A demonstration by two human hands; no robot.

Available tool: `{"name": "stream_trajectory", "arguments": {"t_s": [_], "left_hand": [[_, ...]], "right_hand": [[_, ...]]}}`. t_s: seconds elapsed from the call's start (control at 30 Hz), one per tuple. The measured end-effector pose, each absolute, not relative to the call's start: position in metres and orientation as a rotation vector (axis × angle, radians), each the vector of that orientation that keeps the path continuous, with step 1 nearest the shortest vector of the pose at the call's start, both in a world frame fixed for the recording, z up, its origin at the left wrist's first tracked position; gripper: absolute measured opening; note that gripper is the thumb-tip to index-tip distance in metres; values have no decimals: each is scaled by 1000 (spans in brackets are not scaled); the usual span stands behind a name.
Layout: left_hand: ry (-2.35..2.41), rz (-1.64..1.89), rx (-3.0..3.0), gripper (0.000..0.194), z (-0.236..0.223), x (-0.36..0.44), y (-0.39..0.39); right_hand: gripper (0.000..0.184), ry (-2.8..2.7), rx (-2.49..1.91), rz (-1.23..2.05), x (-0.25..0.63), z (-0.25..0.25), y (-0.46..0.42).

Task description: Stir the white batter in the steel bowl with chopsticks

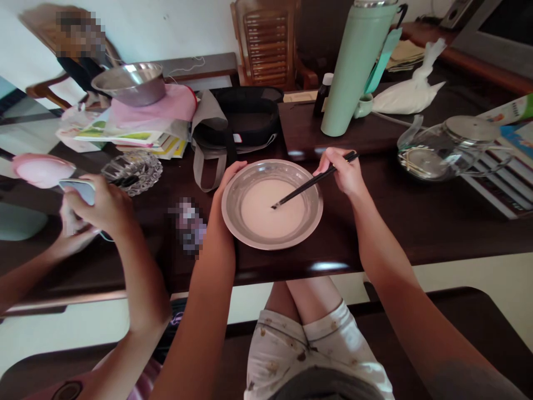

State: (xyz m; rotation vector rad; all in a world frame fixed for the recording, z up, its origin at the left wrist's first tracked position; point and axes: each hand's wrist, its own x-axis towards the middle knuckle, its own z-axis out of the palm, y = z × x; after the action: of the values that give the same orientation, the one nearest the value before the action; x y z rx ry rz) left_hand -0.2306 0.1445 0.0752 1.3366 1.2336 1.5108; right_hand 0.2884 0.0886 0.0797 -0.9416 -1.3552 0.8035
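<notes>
In front of me on the dark table sits a wide metal bowl (229,215), part filled with a smooth, pale batter-like liquid (260,203). My left hand (231,173) grips the bowl's left rim, its fingers partly hidden behind the far side. In my right hand (342,169), closed above the bowl's right edge, is a pair of dark chopsticks (310,182). They slant down to the left, and their tips touch the liquid near the middle.
At left, another person's hands (104,203) hold a phone (79,190). A glass dish (139,169), books (154,145) and a metal basin (133,83) stand beyond. Behind my bowl lies a grey-black bag (245,119). A green flask (353,66) and a glass teapot (449,147) stand right.
</notes>
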Motion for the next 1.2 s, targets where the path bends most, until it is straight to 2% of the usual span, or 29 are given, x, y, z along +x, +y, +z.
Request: {"name": "stream_trajectory", "arguments": {"t_s": [0.1,0.17,0.33,0.43,0.53,0.67,0.73,0.93,1.2], "left_hand": [[1198,1712,1377,75,71,-233,146],[1198,1731,1378,73,74,-226,143],[686,1807,945,93,81,-216,140],[507,1771,761,97,75,-229,147],[521,1703,777,94,70,-241,153],[516,1705,739,106,74,-234,150],[489,1722,728,107,76,-228,148],[546,1740,780,86,66,-241,157],[524,1740,694,101,72,-235,153]], "right_hand": [[50,-1453,-957,892,282,80,85],[48,-1518,-976,913,278,81,84],[51,-1431,-1007,774,282,81,89],[55,-1344,-974,775,288,79,91],[53,-1405,-926,865,286,78,89],[47,-1543,-959,898,278,80,86],[48,-1534,-983,851,279,81,87],[54,-1331,-968,764,290,78,93],[47,-1539,-978,909,279,80,87]]}}
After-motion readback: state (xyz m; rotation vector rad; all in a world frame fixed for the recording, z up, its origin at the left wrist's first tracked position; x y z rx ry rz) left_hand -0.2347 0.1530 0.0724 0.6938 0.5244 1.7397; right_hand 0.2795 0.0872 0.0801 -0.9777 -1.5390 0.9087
